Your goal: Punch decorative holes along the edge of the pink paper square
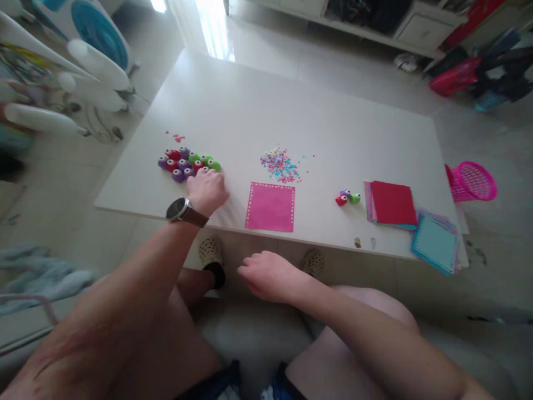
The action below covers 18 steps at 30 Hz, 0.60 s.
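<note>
White table (pixel 233 105): left hand (pixel 207 190) touches clustered paper punches (pixel 187 162).

I see a smooth, matt white surface (pixel 316 122). The little punches (pixel 187 162) look like glossy plastic, the pink sheet (pixel 270 206) is matt paper, and the watch (pixel 180 209) shows a metal case on a brown leather-like strap. The floor tiles (pixel 266 44) shine.

left hand (pixel 207 190) reaching forward, right hand (pixel 270 275) loosely curled
</note>
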Available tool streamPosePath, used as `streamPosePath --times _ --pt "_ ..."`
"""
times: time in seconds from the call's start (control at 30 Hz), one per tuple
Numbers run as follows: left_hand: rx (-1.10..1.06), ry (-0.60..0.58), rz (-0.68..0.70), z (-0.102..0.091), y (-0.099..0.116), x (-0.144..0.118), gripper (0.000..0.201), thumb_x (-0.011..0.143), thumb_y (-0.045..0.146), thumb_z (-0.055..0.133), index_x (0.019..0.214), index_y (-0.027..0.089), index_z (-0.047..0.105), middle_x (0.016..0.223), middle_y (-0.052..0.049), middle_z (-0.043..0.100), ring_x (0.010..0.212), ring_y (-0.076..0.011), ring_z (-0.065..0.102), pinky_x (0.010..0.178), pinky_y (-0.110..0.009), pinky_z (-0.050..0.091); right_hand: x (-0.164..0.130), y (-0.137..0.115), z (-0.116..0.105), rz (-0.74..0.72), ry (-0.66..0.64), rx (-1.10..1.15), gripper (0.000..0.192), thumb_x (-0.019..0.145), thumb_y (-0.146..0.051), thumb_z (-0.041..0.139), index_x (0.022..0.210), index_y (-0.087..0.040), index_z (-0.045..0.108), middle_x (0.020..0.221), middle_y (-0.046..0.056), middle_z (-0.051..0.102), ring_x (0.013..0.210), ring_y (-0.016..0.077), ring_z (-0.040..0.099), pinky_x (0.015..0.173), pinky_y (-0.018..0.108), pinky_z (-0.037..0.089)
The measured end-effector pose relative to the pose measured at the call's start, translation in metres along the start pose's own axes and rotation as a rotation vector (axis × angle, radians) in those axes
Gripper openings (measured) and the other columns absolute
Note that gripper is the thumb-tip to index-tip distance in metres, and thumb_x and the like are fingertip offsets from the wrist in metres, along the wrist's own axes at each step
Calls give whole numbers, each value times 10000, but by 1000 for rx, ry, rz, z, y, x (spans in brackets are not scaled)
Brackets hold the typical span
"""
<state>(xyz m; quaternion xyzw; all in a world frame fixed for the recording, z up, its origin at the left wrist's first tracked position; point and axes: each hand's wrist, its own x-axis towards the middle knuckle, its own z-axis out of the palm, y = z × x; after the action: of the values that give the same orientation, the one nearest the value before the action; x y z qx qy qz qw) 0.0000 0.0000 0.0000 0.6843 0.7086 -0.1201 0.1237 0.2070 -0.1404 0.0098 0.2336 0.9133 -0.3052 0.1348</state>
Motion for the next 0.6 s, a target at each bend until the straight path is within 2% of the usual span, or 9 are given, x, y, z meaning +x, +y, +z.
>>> streamPosePath --times 0.1,0.17,0.3,0.47,0.6 --pt "-14 37 19 3 8 -1 380 958 305 593 1229 147 808 1330 -232 733 1230 -411 696 1014 -535 579 0 -2 0 -13 6 16 188 1047 -170 639 1175 -150 775 1138 122 805 1048 287 773 852 400 571" --pt "-60 70 99 7 19 -2 358 979 285 573 1220 160 807 1297 -209 735 1181 -376 723 986 -497 584 -1 1 -4 4 18 19 195 1046 -163 636 1171 -146 784 1137 123 811 1043 296 779 849 404 575" --pt "-174 90 350 19 45 -4 315 977 240 580 1204 178 789 1230 -156 748 1152 -315 726 981 -421 576 -4 10 -10 68 47 18 172 1045 -183 662 1144 -158 799 1133 134 820 1050 295 784 876 381 575" --pt "-343 36 759 33 66 -9 290 944 172 665 1216 175 768 1309 -131 746 1241 -274 693 1101 -390 550 -10 24 -19 152 60 48 145 1023 -178 694 1114 -142 800 1141 157 819 1029 302 781 875 376 572" --pt "-438 -19 905 44 73 -16 334 917 127 729 1248 165 758 1339 -132 750 1285 -260 699 1130 -370 546 -25 45 -36 264 87 97 105 1013 -168 689 1047 -166 788 1146 138 816 1007 275 761 851 351 548"
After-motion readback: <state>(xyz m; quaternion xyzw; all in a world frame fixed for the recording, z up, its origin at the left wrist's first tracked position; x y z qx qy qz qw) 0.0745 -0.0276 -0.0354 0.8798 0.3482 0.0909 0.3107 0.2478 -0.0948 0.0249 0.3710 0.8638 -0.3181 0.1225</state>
